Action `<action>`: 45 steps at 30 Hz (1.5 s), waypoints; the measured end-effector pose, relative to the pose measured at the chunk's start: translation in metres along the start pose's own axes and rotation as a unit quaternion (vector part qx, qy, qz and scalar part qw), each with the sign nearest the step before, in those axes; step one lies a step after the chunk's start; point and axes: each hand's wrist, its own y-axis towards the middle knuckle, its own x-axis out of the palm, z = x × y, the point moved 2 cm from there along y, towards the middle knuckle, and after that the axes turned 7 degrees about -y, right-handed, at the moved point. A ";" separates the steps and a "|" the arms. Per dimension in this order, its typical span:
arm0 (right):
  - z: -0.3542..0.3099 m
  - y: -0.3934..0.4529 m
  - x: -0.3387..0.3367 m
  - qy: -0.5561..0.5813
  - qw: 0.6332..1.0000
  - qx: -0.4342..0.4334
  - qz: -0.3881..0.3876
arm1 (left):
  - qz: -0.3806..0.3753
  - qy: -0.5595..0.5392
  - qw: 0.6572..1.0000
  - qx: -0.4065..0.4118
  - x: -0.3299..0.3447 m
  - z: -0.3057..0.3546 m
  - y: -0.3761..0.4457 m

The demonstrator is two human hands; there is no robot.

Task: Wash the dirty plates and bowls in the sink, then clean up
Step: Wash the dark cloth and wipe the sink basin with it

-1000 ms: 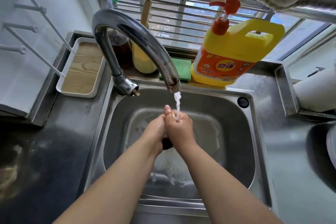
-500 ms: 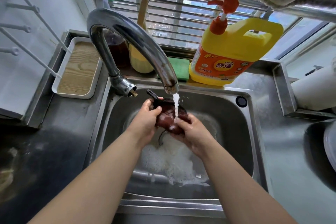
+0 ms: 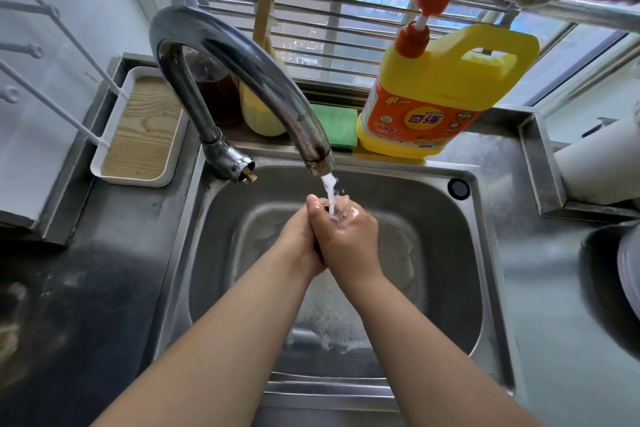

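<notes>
Two hands under one curved steel faucet [image 3: 242,62].
Left hand [image 3: 299,239] and right hand [image 3: 346,239] press together in one smooth steel sink [image 3: 450,270]; whether they grip anything, I cannot tell.

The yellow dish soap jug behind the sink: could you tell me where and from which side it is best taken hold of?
Probably by the moulded loop handle at the top right of the yellow dish soap jug, coming from the right and above. The handle arches over an open gap that fingers can curl through, the jug stands upright on the ledge, and the orange pump takes up its top left, with the green sponge at its left.
</notes>
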 end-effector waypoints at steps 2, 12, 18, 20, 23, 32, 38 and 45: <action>-0.002 0.005 0.002 -0.036 0.999 0.012 -0.014 | 0.029 -0.049 0.998 0.033 -0.001 -0.002 0.002; 0.027 0.024 0.015 0.179 0.906 0.355 -0.146 | 0.029 0.159 0.961 0.224 -0.011 0.014 -0.004; 0.047 0.011 -0.007 0.327 0.852 0.337 -0.233 | 0.016 0.209 0.941 0.266 -0.048 0.035 0.012; 0.050 0.014 -0.009 0.237 0.922 0.260 -0.164 | 0.058 0.322 0.913 0.245 -0.055 0.031 0.015; 0.039 0.015 -0.013 0.010 0.992 0.105 -0.067 | 0.032 0.210 0.976 0.042 -0.042 0.014 0.002; -0.003 -0.018 0.012 -0.114 0.984 -0.131 -0.027 | -0.066 -0.026 0.997 0.004 -0.012 -0.006 -0.004; 0.003 0.007 0.011 -0.037 0.998 -0.002 -0.048 | 0.002 -0.010 0.999 0.054 -0.009 -0.008 0.001; 0.054 0.022 0.011 0.133 0.934 0.305 -0.129 | 0.018 0.117 0.978 0.170 -0.020 0.010 0.000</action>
